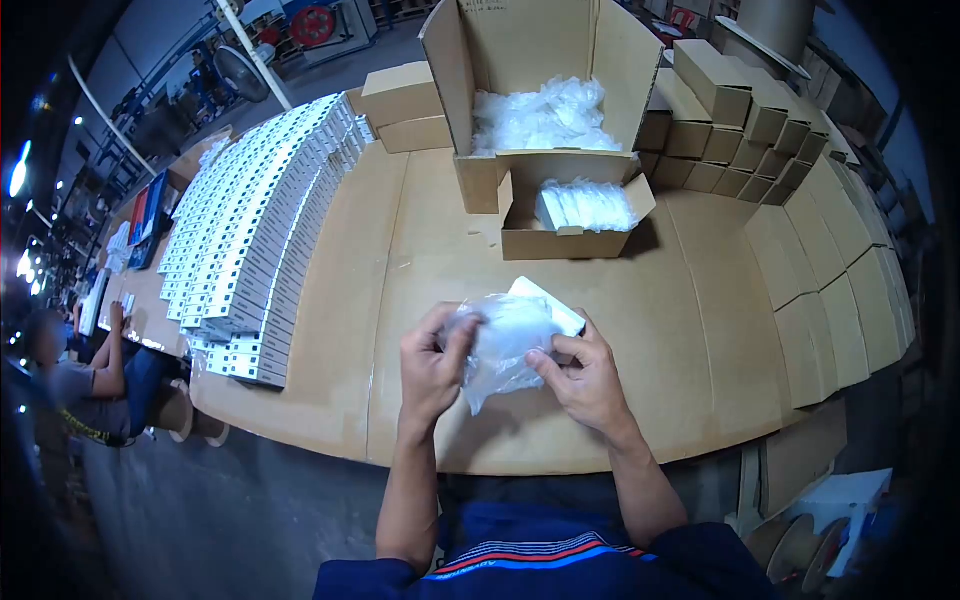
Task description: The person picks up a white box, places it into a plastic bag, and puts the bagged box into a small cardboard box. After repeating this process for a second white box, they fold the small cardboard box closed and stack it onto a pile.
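A crinkled clear plastic bag is held up over the front middle of the cardboard-covered table. Its left edge is pinched between the thumb and fingers of my left hand. My right hand grips the bag's right side, thumb pressed on the front. Behind the plastic, a white flat piece sticks out at the upper right, against my right fingers. Most of that piece is covered by the bag and my hand. Beyond my hands stands a small open carton with a row of bagged items inside.
A big open carton full of clear plastic bags stands at the back. Stacked white boxes fill the left side. Brown cartons line the back right and right edge. A person sits at far left.
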The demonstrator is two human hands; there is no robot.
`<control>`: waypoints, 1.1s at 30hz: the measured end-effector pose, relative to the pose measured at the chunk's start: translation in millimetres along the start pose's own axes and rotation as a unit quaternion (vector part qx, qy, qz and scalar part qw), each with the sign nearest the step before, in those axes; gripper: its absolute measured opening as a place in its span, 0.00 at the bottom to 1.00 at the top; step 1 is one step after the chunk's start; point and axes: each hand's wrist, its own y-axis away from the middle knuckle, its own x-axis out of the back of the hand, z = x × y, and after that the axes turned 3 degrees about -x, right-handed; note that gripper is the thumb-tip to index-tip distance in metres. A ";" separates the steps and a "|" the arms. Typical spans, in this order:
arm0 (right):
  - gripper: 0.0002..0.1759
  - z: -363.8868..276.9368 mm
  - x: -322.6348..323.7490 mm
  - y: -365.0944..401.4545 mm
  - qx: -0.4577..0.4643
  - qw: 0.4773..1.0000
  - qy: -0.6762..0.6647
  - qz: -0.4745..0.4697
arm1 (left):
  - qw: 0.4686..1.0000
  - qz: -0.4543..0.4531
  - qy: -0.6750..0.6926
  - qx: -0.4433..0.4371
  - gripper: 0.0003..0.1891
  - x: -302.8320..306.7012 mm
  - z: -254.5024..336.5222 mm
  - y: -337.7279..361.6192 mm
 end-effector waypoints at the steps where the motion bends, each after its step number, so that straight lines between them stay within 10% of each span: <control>1: 0.13 4.5 0.0 0.2 0.003 1.000 -0.001 0.014 | 0.999 0.048 0.020 0.017 0.10 -0.1 -3.0 -3.4; 6: 0.14 10.5 -4.3 -0.6 0.028 0.992 0.084 0.094 | 0.953 0.203 0.203 0.097 0.14 -26.1 -28.5 15.1; 19: 0.09 29.9 -15.8 7.3 0.011 0.995 -0.048 0.088 | 0.989 0.078 -0.103 0.076 0.26 -9.4 -53.2 27.2; 22: 0.10 31.4 -14.1 6.8 0.076 0.985 0.080 0.134 | 0.960 0.223 -0.146 -0.090 0.24 -21.7 -31.0 8.2; 27: 0.11 19.6 -13.0 5.6 0.119 0.969 0.162 0.140 | 0.902 0.024 -0.329 -0.279 0.25 0.5 -1.3 -7.9; 33: 0.12 15.4 -10.3 9.2 0.148 0.954 0.222 0.135 | 0.913 -0.120 -0.313 -0.231 0.21 -6.0 5.5 -12.3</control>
